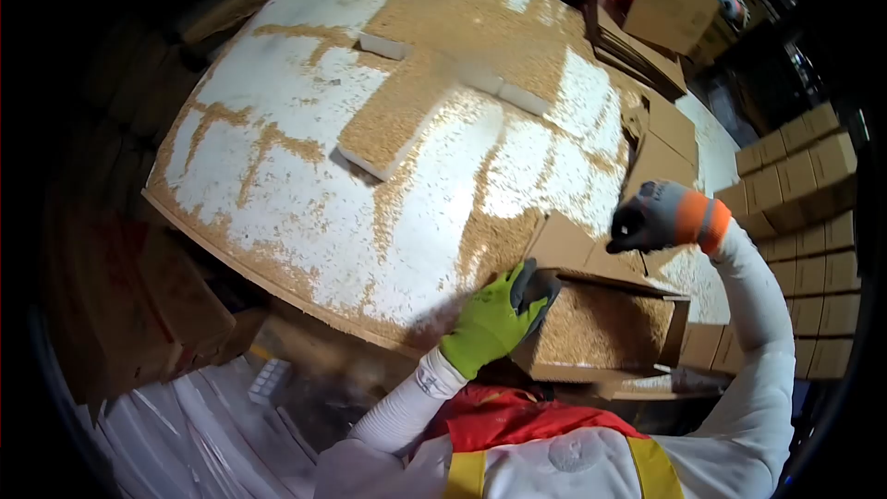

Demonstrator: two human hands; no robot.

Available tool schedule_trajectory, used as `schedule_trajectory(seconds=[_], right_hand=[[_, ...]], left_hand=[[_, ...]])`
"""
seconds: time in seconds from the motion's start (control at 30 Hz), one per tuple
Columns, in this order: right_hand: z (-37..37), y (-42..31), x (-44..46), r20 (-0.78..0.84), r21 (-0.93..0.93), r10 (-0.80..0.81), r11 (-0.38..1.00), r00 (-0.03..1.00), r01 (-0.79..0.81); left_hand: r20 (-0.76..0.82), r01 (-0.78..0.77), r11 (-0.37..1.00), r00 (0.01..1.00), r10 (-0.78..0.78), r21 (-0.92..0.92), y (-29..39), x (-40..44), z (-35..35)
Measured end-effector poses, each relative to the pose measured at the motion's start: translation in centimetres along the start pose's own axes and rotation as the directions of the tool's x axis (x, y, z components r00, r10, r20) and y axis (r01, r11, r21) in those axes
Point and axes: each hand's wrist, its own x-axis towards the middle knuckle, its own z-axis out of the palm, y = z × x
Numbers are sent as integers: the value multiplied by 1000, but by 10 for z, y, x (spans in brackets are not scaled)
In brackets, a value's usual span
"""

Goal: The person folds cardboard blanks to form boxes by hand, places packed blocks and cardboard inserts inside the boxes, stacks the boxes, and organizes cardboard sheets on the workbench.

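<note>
An open cardboard box (679,328) stands at the table's near edge, with a layer of tan, crumbly flakes (601,323) inside. My left hand (494,319), in a green glove with dark fingertips, is closed at the box's back left corner, by a raised flap (554,245). Above the box's far right side hovers my right hand (663,217), in a grey and orange glove. Its fingers are curled together, and what they hold, if anything, is too dark to make out. A small dark strip shows just below it.
White blocks topped with tan flakes (393,111) lie across the white table (286,65), which is strewn with more flakes. Flattened cardboard (670,134) lies on the right. Small cartons (799,176) are stacked beyond my right arm. A large carton (157,305) stands at lower left.
</note>
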Motion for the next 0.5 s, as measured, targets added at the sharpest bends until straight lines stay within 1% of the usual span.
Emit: schedule_trajectory(seconds=[0.03,0.1,0.13,0.17,0.2,0.23,0.27,0.3,0.33,0.4,0.43,0.47,0.5], right_hand=[[-2,3,29,-132,10,-138,990,982,141],[-8,2,109,-206,84,-114,987,972,134],[-2,13,159,-262,109,-139,979,955,172],[4,26,212,-320,134,-158,969,934,210],[4,32,261,-416,204,-110,956,903,210],[4,39,310,-500,277,-51,937,864,215],[2,54,365,-518,460,51,858,854,228],[4,64,409,-540,555,130,797,832,236],[4,73,451,-558,640,208,725,804,256],[11,78,501,-648,657,307,689,697,307],[16,81,522,-695,652,347,674,630,348],[16,68,525,-736,640,383,663,559,388],[17,74,510,-634,716,349,601,690,354]], left_hand=[[-113,-105,994,988,105,3,-20,1,4],[-89,129,981,986,-142,-143,-40,19,-25],[-297,79,995,951,-91,-52,-66,30,-38],[-483,45,998,875,-17,47,-96,43,-52],[-568,258,965,800,-192,38,-119,56,-75],[-640,460,888,683,-351,3,-141,69,-97],[-746,556,827,584,-321,79,-181,86,-108],[-838,653,745,476,-267,134,-217,103,-113],[-778,709,698,494,-389,101,-230,116,-118],[-627,809,585,483,-612,53,-248,135,-126],[-709,818,555,479,-518,148,-254,138,-110],[-711,774,626,491,-503,92,-258,134,-109],[-707,723,689,510,-490,44,-260,125,-106]])
